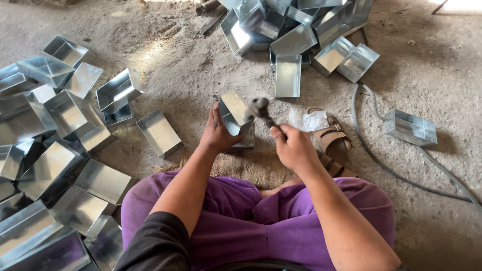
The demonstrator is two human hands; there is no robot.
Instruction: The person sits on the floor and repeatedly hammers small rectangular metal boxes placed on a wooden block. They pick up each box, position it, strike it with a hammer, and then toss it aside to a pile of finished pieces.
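— What's around me, biggest first?

— From my feed, the concrete floor [191,70] fills everything. A wide spread of shiny tin trays [55,150] lies from nine down to seven o'clock, and a second pile of trays [296,30] sits at twelve. A grey hose [381,160] curves past at three o'clock, near a lone tray [410,128]. Under my purple-clad legs [241,221] is a sack mat [246,165], with a brown sandal [332,140] and a crumpled clear bag [308,120] just beside it.

— And the hands?

— My left hand [216,134] is clamped on a small tin box [235,113], fingers wrapped behind it, tilting it on edge at centre, just above the mat. My right hand [293,148] is closed round the handle of a hammer [260,109], whose blurred head is at the box's right rim; I can't tell if it touches.
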